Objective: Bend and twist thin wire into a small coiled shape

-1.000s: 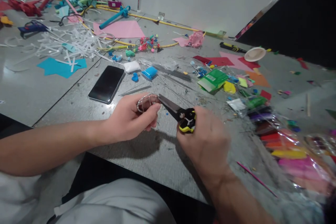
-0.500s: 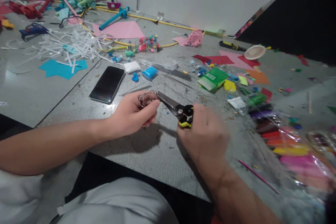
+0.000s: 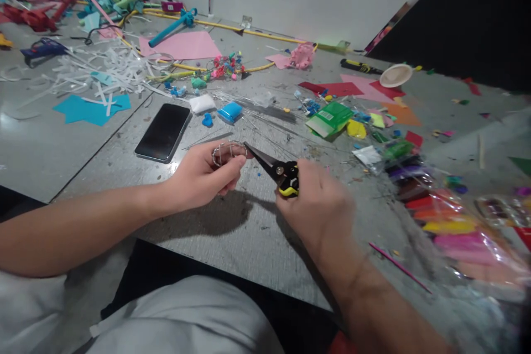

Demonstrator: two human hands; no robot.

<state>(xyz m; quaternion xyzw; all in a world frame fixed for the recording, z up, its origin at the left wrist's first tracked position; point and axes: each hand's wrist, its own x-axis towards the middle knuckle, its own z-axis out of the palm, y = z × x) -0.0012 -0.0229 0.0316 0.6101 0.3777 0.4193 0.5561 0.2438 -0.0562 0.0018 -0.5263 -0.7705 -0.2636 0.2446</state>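
Between the thumb and fingers of my left hand (image 3: 207, 173) is a small rounded frame of silvery wire (image 3: 218, 152), partly hidden by the fingers. My right hand (image 3: 317, 199) is wrapped round the black and yellow handles of a pair of scissors (image 3: 279, 170). The dark blades point up and to the left, with their tips at the right end of the wire frame. Whether the tips grip the wire is too small to tell. Both hands are above the grey table (image 3: 249, 238). A black phone (image 3: 163, 131) lies just beyond my left wrist.
Thin wires (image 3: 265, 110), a blue packet (image 3: 229, 112) and a green packet (image 3: 331, 118) lie beyond my hands. Colourful clay packs (image 3: 452, 227) and a pink stick (image 3: 400, 267) are to the right. White paper strips (image 3: 112, 66) are heaped at the back left.
The view has swung slightly right, so everything sits a little further left. Both hands keep their holds, and the scissor tips stay at the wire frame.
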